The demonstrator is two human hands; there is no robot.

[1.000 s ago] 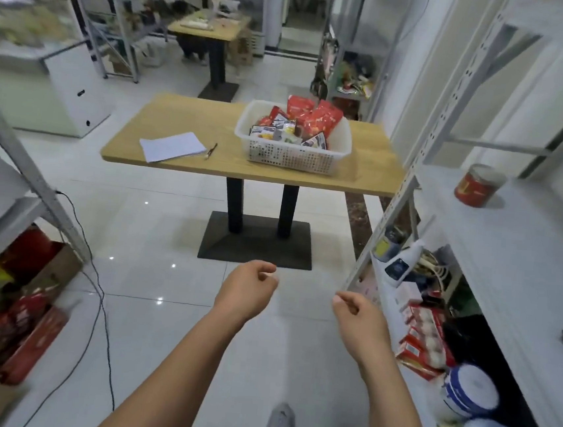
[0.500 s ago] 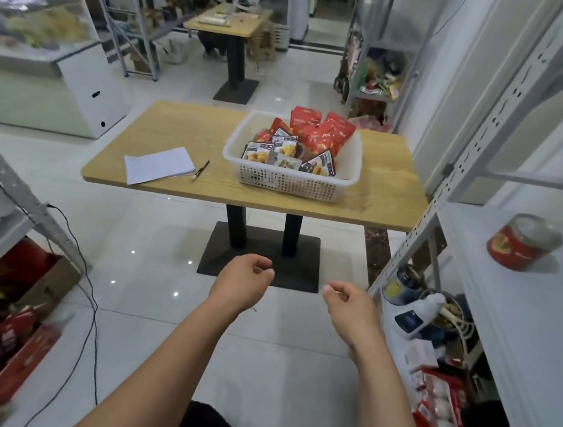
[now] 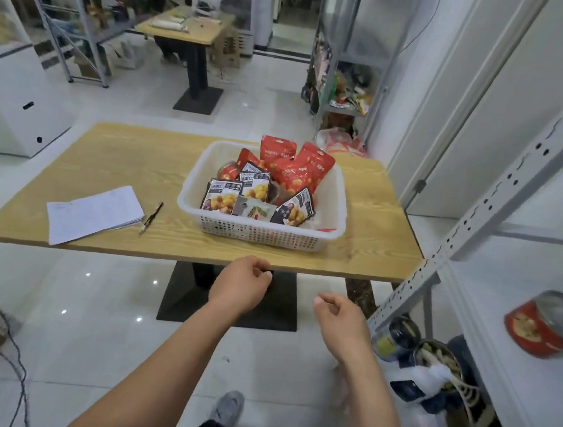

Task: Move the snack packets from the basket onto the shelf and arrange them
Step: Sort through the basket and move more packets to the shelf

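A white plastic basket [image 3: 261, 233] stands on a wooden table [image 3: 133, 164] ahead of me. It holds several snack packets: red ones [image 3: 303, 172] upright at the back, black-and-yellow ones [image 3: 221, 196] at the front. A white metal shelf [image 3: 515, 339] runs along my right side. My left hand [image 3: 240, 287] hovers just short of the table's near edge, fingers curled in with nothing in them. Lower and to the right, my right hand [image 3: 340, 317] hangs loosely curled, also holding nothing. Both hands are apart from the basket.
A sheet of paper [image 3: 92, 212] and a pen [image 3: 150, 218] lie on the table's left. A red tin can [image 3: 541, 324] lies on the shelf. Jars and packages fill the shelf's lower level [image 3: 430, 372]. A cable [image 3: 15, 353] trails over the floor at left.
I have walked closer to the table, so the basket looms larger. Both hands have come forward with me, still curled and holding nothing.
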